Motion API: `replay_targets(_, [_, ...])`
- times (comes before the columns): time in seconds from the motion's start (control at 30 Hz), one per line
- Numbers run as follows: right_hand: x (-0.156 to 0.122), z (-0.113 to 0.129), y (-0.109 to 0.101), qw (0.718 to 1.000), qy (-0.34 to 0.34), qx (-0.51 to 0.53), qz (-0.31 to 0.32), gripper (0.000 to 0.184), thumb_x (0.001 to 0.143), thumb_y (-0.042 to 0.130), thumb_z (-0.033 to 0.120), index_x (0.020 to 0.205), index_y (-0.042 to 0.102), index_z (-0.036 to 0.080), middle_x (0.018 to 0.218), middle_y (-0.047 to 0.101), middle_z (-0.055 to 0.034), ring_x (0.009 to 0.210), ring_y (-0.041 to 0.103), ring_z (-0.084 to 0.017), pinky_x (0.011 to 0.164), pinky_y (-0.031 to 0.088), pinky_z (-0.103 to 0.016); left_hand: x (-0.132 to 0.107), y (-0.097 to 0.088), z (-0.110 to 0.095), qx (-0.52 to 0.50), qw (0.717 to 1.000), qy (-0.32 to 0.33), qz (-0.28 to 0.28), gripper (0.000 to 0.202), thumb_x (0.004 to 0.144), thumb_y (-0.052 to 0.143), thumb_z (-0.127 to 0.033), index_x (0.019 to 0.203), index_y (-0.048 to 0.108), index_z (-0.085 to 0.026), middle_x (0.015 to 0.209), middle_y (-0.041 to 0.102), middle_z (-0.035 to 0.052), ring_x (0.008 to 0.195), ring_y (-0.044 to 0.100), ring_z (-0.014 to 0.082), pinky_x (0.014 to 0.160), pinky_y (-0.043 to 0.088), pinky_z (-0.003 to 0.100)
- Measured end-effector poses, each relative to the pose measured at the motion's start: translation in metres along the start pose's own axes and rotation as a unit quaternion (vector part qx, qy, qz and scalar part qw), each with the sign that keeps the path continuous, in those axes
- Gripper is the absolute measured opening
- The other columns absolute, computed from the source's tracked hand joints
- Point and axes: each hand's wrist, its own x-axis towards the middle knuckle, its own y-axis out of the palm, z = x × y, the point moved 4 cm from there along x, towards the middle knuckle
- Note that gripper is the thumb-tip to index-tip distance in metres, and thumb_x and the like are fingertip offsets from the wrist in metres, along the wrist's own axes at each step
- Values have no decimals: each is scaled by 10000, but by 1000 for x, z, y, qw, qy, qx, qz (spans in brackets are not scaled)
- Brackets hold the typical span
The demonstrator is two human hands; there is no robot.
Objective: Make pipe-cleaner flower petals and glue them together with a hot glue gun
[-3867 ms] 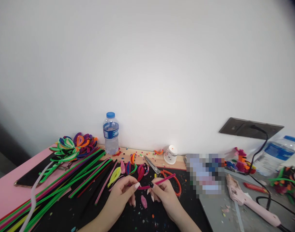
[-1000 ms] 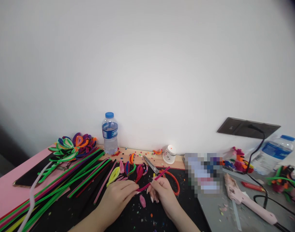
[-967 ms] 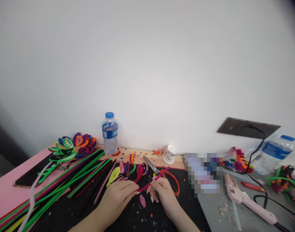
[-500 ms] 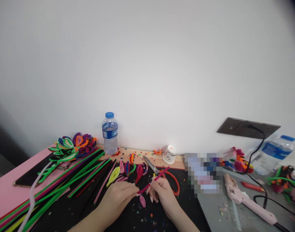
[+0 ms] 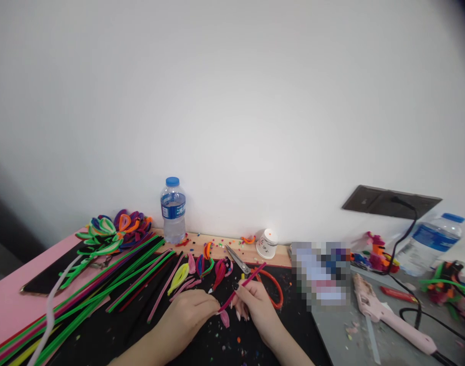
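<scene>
A magenta pipe cleaner (image 5: 253, 275) runs slantwise between my two hands. My left hand (image 5: 190, 312) pinches its lower end with closed fingers. Further up, my right hand (image 5: 253, 302) grips it between thumb and forefinger, and the upper end sticks out past the thumb. Below the hands lies a small pink petal shape (image 5: 225, 319) on the black mat (image 5: 202, 351). Behind them rest scissors (image 5: 238, 260) with orange handles, the blades pointing to the back left. A yellow loop petal (image 5: 178, 278) and a dark red petal (image 5: 219, 273) lie close by.
Pipe cleaners (image 5: 114, 282) in many colours fan out at the left beside finished flowers (image 5: 118, 229). A water bottle (image 5: 173, 211) and a paper cup (image 5: 267, 244) stand along the wall. At right lies a pink glue gun (image 5: 393, 325) with a black cord (image 5: 400, 249).
My left hand has shifted very slightly along the pipe cleaner's lower end. Both hands keep their grip, and the other things stay where they were.
</scene>
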Motion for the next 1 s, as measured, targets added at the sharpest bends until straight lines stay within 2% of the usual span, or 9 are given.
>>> replay_targets(0.1, [0, 1, -1, 1000, -2, -2, -7, 474, 762, 561, 528, 518, 598, 122, 362, 487, 29, 289, 321, -34, 331, 193, -169, 1, 2, 5, -14, 998, -54, 21, 170, 875, 497, -154, 876, 658, -207, 810, 713, 25, 741, 657, 146, 690, 508, 214])
replay_targets(0.2, [-1, 3, -1, 1000, -8, -1, -22, 470, 760, 562, 537, 543, 601, 122, 372, 490, 31, 293, 322, -35, 332, 191, -169, 3, 2, 11, -36, 991, -131, 5, 89, 819, 588, -152, 827, 662, -200, 793, 716, 13, 734, 659, 145, 693, 503, 207])
replay_targets(0.3, [-2, 4, -1, 1000, -15, 0, -20, 465, 762, 566, 536, 558, 604, 119, 378, 485, 35, 298, 325, -35, 335, 196, -168, 5, 2, 13, -59, 984, -170, 7, 48, 783, 636, -159, 793, 664, -196, 760, 709, -1, 712, 651, 141, 681, 492, 206])
replay_targets(0.43, [-2, 2, -1, 1000, -19, -8, -13, 463, 781, 558, 522, 564, 605, 115, 387, 480, 36, 303, 326, -35, 338, 198, -168, 7, 1, 11, -66, 981, -184, 8, 46, 777, 641, -165, 744, 663, -188, 706, 691, -8, 669, 639, 132, 645, 478, 199])
replay_targets(0.83, [-2, 3, 0, 1000, -14, -23, -4, 489, 765, 545, 569, 575, 596, 121, 388, 473, 38, 310, 316, -42, 349, 191, -180, 4, 0, 6, -68, 990, -124, 10, 184, 860, 520, -202, 760, 674, -199, 710, 680, 16, 674, 627, 142, 630, 469, 211])
replay_targets(0.93, [-3, 4, 0, 1000, -12, -24, -9, 485, 770, 543, 563, 577, 601, 123, 395, 474, 37, 320, 316, -44, 357, 201, -184, 5, -2, 8, -95, 983, -157, -12, 173, 833, 541, -196, 714, 666, -192, 678, 667, 11, 649, 612, 145, 628, 462, 223])
replay_targets(1.0, [-3, 7, 1, 1000, -19, -18, -11, 469, 778, 551, 543, 585, 612, 120, 408, 481, 35, 328, 318, -43, 362, 199, -185, 6, -1, 13, -137, 964, -225, -26, 133, 798, 574, -208, 695, 655, -186, 621, 645, -3, 594, 598, 142, 596, 455, 229])
